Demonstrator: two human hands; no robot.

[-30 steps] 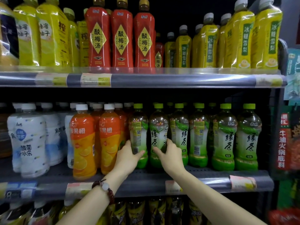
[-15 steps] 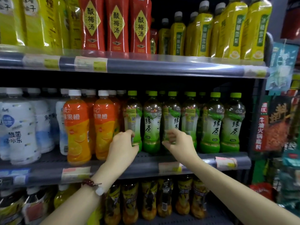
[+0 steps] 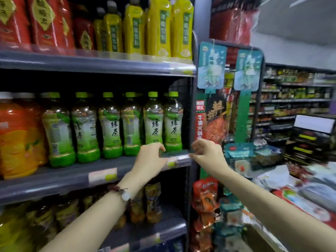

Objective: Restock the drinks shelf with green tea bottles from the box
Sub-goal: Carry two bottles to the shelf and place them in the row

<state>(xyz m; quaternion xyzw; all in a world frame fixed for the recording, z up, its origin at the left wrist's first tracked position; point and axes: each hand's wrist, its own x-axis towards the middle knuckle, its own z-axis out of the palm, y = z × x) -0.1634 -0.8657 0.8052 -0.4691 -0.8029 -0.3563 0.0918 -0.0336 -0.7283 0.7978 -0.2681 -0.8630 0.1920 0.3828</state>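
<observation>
A row of green tea bottles (image 3: 109, 126) with green caps stands along the middle shelf (image 3: 54, 179), filling it up to the right end. My left hand (image 3: 151, 157) hovers in front of the shelf edge below the rightmost bottles, fingers loosely curled, holding nothing. My right hand (image 3: 207, 153) is just past the shelf's right end post, fingers curled and empty. Neither hand touches a bottle. The box is out of view.
Orange juice bottles (image 3: 18, 139) stand left of the green tea. Yellow and red bottles (image 3: 158, 28) fill the top shelf, dark bottles the lower one. Hanging snack packs (image 3: 211, 115) are at the shelf's right end. A counter with goods (image 3: 300, 188) lies to the right.
Both hands have let go of the green tea bottles and drawn back to the right. The view has swung right, toward the shelf's end and the counter.
</observation>
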